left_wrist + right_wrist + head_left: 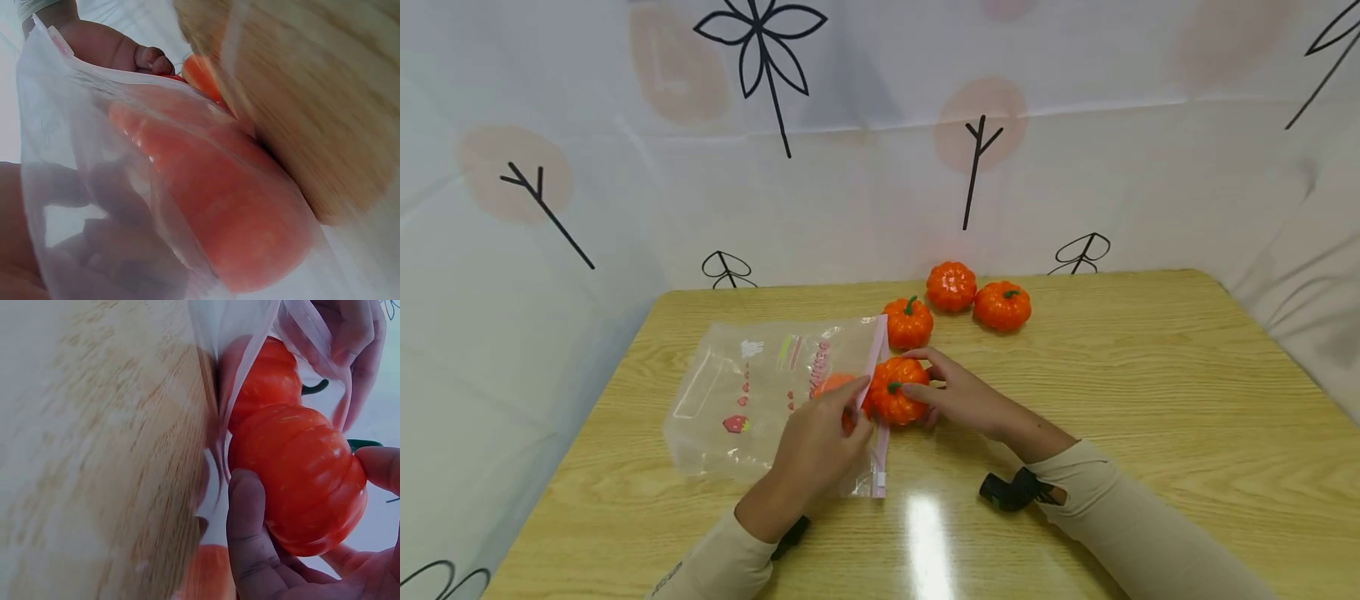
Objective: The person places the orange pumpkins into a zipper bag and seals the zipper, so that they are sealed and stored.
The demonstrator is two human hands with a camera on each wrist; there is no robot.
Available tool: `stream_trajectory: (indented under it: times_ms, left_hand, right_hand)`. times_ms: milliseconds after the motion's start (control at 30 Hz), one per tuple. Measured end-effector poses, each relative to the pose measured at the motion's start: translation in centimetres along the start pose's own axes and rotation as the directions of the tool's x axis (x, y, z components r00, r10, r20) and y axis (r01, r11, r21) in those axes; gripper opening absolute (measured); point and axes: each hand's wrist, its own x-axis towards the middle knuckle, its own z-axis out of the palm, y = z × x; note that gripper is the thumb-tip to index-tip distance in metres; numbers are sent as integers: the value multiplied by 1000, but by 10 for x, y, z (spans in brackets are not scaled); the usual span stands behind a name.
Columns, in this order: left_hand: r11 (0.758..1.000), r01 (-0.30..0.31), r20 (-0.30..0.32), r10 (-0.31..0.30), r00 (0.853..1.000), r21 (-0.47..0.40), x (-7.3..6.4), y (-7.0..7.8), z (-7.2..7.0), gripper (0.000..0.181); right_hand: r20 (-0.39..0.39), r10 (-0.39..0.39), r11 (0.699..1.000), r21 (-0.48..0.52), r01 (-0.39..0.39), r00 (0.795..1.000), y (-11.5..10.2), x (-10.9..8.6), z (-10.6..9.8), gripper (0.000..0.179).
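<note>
A clear zip bag (760,392) with a pink slider edge and printed hearts lies flat, its mouth toward the right. My left hand (820,437) pinches the upper lip of that mouth and holds it raised. Between the fingers and thumb of my right hand (962,400) is a small orange toy pumpkin (897,404) with a green stem, held right at the bag's mouth. Another toy pumpkin (269,378) sits inside the bag, touching the held one in the right wrist view. Through the film, the left wrist view shows blurred orange (219,194).
Three more toy pumpkins stand past the bag's mouth: one close to the pink edge (908,323), two farther back, a glossy pumpkin (951,287) and a tilted pumpkin (1002,306). The wooden table (1150,400) ends at a white printed cloth (865,200).
</note>
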Motion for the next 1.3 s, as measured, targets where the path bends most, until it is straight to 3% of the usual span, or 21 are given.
stream_trajectory:
  times_ms: [400, 867, 1300]
  left_hand:
    - [1000, -14, -42, 14, 999, -4, -2, -2, 1, 44]
    - [997, -73, -53, 72, 996, -2, 0, -2, 9, 41]
    - [998, -65, -45, 65, 997, 8, 0, -5, 5, 41]
  right_hand:
    - [21, -24, 1000, -10, 24, 999, -3, 3, 4, 56]
    - [36, -51, 999, 20, 51, 998, 6, -4, 1, 59]
    - [37, -51, 998, 24, 50, 998, 5, 0, 8, 63]
